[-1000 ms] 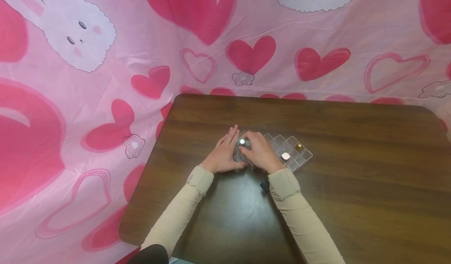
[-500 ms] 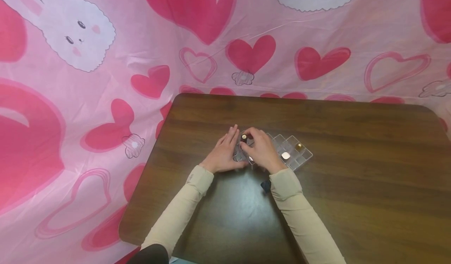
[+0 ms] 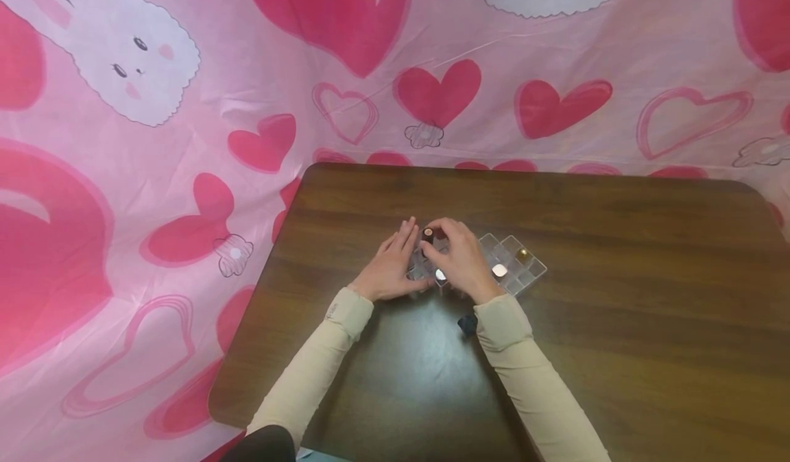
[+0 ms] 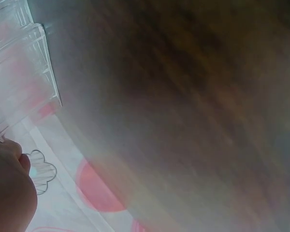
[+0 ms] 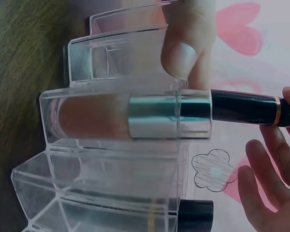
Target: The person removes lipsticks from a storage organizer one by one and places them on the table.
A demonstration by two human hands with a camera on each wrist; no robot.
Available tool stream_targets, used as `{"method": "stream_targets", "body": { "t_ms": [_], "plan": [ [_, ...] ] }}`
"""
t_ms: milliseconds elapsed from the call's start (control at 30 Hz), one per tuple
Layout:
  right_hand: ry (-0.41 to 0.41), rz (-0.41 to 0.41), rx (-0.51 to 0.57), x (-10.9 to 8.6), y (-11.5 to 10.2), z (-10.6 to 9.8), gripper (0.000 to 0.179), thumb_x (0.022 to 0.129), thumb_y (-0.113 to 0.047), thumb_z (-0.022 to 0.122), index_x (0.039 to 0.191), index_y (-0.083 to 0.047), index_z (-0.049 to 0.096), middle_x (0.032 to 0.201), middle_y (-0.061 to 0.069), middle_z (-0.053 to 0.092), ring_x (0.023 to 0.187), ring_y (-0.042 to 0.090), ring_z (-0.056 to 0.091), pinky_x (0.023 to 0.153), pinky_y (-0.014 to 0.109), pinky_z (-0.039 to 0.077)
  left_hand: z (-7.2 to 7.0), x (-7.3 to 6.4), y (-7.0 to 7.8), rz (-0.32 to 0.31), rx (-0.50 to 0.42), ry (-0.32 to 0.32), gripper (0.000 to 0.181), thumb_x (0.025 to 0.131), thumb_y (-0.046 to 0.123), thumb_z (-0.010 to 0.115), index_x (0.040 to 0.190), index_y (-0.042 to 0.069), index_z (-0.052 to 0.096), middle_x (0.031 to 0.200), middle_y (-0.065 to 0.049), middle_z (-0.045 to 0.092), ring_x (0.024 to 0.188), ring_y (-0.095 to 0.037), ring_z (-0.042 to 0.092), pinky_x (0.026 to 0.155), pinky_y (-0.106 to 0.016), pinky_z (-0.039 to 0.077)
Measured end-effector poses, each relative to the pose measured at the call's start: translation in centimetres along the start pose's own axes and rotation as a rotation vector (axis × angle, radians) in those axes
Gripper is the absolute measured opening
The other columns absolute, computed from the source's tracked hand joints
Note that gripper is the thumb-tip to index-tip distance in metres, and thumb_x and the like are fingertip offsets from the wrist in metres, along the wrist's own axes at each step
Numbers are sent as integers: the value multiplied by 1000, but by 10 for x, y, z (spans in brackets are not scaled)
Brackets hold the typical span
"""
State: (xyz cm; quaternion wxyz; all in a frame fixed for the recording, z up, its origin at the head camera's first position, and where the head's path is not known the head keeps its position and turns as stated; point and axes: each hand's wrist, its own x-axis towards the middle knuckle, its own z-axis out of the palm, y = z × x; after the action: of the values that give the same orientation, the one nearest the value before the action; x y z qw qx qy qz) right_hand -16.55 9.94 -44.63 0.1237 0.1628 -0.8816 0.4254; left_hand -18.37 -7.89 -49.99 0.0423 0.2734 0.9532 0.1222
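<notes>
1. The right hand [image 3: 459,256] pinched a slim black cylindrical tube with a gold ring [image 3: 428,238] between thumb and fingertips.
2. The left hand [image 3: 385,266] grasped nothing; its fingers lay straight and the thumb was spread. In the right wrist view its thumb touched the near side of a clear plastic compartment organiser [image 5: 106,169] on the brown wood-grain counter [image 3: 617,297].
3. The tube was between the two hands, over the organiser's left part. Its long axis ran nearly upright, with the ringed end uppermost.
4. The right wrist view showed what the head view hid: a clear bottle of tan liquid with a silver collar [image 5: 94,116], standing upright in a near compartment. The tube's lower end was hidden behind it, so whether it sat in a compartment could not be told. A black cap [image 5: 195,216] rose further right.
5. The head view alone showed a gold cap [image 3: 522,253] in the clear compartments to the far right.
</notes>
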Motion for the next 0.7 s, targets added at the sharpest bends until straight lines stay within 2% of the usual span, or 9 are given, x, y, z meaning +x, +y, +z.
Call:
{"method": "stream_targets", "body": {
  "t_ms": [167, 367, 567, 700],
  "plan": [
    [27, -22, 8, 0, 0, -5, 26, 80, -26, 66, 101, -13, 59, 92, 1, 61, 88, 17, 55, 75, 35, 45, -1, 0, 1, -7, -6, -3, 107, 70, 75, 43, 145, 11, 2, 151, 3, -14, 138, -11, -10, 112, -36, 12],
    [59, -24, 2, -2, 2, -10, 26, 79, -27, 67, 100, -14, 60, 91, 1, 61, 87, 17, 55, 74, 34, 45, 1, 1, 0, -10, 3, -8, 106, 70, 76, 41, 145, 12, 2, 150, 5, -16, 138, -10, -11, 112, -35, 12],
    [80, -9, 8, -4, 5, -14, 26, 77, -26, 69, 98, -14, 60, 91, 1, 61, 87, 16, 55, 76, 34, 46, 2, 1, 1, -18, -4, -14, 106, 70, 74, 44, 145, 15, -3, 149, 6, -18, 137, -10, -12, 112, -36, 12],
    [84, -2, 23, -6, 7, -18, 27, 77, -27, 69, 98, -13, 59, 91, 1, 60, 87, 16, 55, 76, 35, 46, 3, 1, 0, -20, -8, -4, 107, 70, 72, 46, 145, 13, -2, 150, 6, -17, 137, -9, -12, 112, -35, 12]
  ]
}}
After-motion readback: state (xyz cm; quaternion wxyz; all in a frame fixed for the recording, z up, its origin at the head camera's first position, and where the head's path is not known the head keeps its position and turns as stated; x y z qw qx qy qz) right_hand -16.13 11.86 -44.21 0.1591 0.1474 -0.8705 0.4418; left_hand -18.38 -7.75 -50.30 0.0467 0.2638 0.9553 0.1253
